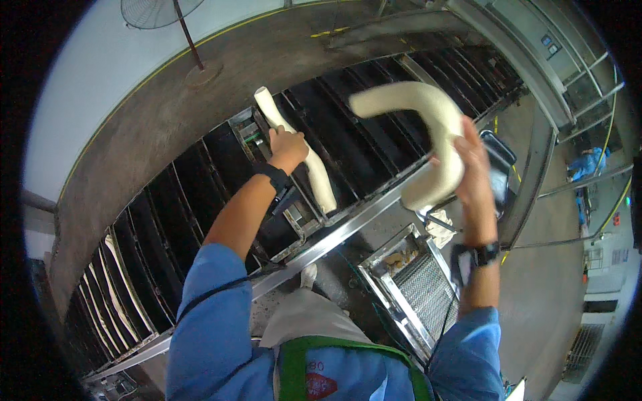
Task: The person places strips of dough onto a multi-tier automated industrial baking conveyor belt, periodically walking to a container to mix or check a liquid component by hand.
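Observation:
A long, cream-coloured, tube-like piece (319,179) lies slightly bent across the black-slatted conveyor (361,144) in front of me. My left hand (287,147) is closed around its middle from above. Over to the right, a thicker cream-coloured curved piece (438,123) is raised above the conveyor's near rail, bent like a hook and a little blurred. My right hand (473,164) grips it from its right side, with part of the fingers hidden behind it. What material the two pieces are made of, I cannot tell.
Several thin cream-coloured strips (115,281) lie in slots at the conveyor's left end. Its metal rail (328,242) runs just before me. A metal-framed mesh tray (424,294) stands below on the right. A pedestal fan (184,30) stands beyond; someone in blue (588,162) is far right.

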The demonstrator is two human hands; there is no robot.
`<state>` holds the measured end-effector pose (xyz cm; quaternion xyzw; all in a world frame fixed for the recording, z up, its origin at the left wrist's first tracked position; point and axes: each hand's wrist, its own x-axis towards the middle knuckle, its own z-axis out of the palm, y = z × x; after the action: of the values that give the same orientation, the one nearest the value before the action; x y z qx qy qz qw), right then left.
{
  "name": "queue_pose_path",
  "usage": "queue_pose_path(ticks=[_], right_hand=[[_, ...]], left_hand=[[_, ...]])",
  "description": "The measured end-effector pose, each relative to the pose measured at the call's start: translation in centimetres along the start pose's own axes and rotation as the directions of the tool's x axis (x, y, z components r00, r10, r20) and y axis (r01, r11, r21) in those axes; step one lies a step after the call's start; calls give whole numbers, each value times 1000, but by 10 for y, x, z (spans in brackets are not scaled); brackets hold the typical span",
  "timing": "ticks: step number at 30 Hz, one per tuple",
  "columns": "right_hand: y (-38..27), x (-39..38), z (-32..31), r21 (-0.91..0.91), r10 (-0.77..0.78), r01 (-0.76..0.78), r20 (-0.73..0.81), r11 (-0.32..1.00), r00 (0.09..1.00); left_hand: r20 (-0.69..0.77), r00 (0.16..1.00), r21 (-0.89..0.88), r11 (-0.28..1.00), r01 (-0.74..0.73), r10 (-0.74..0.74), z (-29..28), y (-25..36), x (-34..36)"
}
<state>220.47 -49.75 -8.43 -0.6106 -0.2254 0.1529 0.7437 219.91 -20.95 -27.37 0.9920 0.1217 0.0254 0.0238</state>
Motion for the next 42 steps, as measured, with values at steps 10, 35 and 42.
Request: queue_pose_path(ticks=[10,35,42], right_hand=[[190,35,44,-912,523,-56,182,407,832],[142,-548,-246,-790,201,-598,-613,-135,764],[131,-567,-251,-674,362,-657,-738,-339,570]], left_hand=[[281,947,-159,981,-113,154,-21,-17,-47],[333,892,-100,952,-288,305,-11,45,-124],[213,974,-87,991,102,-82,6,71,-179]])
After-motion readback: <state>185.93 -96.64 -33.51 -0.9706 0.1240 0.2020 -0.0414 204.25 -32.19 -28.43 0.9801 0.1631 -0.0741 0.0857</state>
